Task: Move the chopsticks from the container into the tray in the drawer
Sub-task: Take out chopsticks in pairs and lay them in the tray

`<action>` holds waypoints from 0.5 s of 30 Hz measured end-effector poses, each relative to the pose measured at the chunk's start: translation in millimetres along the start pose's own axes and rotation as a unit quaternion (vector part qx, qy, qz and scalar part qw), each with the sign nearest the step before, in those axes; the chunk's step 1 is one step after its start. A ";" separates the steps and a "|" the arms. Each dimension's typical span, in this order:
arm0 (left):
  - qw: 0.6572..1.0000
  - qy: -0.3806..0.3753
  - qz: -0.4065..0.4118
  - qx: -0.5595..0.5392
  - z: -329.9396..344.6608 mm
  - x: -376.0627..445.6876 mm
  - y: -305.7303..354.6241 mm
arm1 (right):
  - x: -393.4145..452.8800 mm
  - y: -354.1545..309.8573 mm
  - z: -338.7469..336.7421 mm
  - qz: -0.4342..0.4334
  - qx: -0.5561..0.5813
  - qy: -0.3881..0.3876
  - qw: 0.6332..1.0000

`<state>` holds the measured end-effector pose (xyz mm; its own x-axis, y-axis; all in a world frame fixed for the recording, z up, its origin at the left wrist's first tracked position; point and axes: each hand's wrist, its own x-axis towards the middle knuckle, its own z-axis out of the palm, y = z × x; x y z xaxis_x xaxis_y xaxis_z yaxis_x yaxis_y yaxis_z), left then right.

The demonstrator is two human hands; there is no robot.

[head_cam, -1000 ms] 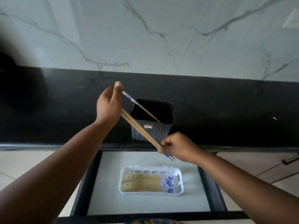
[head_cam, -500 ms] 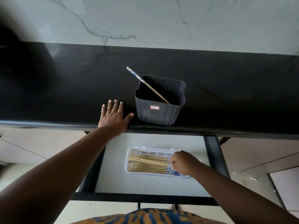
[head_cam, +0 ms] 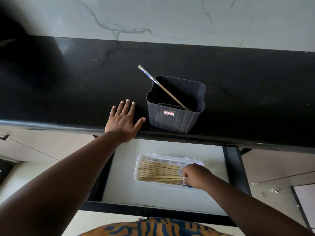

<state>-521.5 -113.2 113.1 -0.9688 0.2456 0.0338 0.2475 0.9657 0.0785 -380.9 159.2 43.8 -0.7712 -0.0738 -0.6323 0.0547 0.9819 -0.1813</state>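
Note:
A dark grey container [head_cam: 175, 120] stands on the black counter near its front edge. One chopstick [head_cam: 160, 85] with a blue-patterned top leans in it, sticking out to the upper left. Below, a white tray [head_cam: 160, 158] sits in the open drawer [head_cam: 129, 191] and holds several bamboo chopsticks [head_cam: 159, 173] lying flat. My right hand [head_cam: 196, 175] rests on the blue-patterned ends at the tray's right side, fingers curled over them. My left hand [head_cam: 123, 120] lies flat on the counter, fingers spread, just left of the container.
The black counter [head_cam: 68, 86] runs across the view with a white marble wall [head_cam: 170, 17] behind it. The drawer's dark frame [head_cam: 233, 166] borders the tray on the right. Cabinet fronts lie on both sides of the drawer.
My right hand brought a few chopsticks down from above the counter into the tray. My left hand let them go and came to rest flat on the counter.

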 end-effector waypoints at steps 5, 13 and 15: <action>1.000 0.005 0.000 0.002 0.9 0.3 -0.6 | -2.1 1.4 1.0 -0.024 -0.013 0.097 0.995; 1.000 0.006 0.004 0.001 3.3 1.1 -1.9 | -13.9 -11.8 -9.4 -0.006 -0.014 0.104 0.994; 1.000 0.003 0.004 0.001 3.0 1.2 -1.5 | -21.4 -19.2 -30.2 -0.024 0.028 0.092 0.995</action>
<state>-523.0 -114.1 110.0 -0.9668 0.2523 0.0412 0.2548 0.9640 0.0762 -384.6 147.1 83.7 -0.8766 -0.0820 -0.4741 0.0461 0.9666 -0.2523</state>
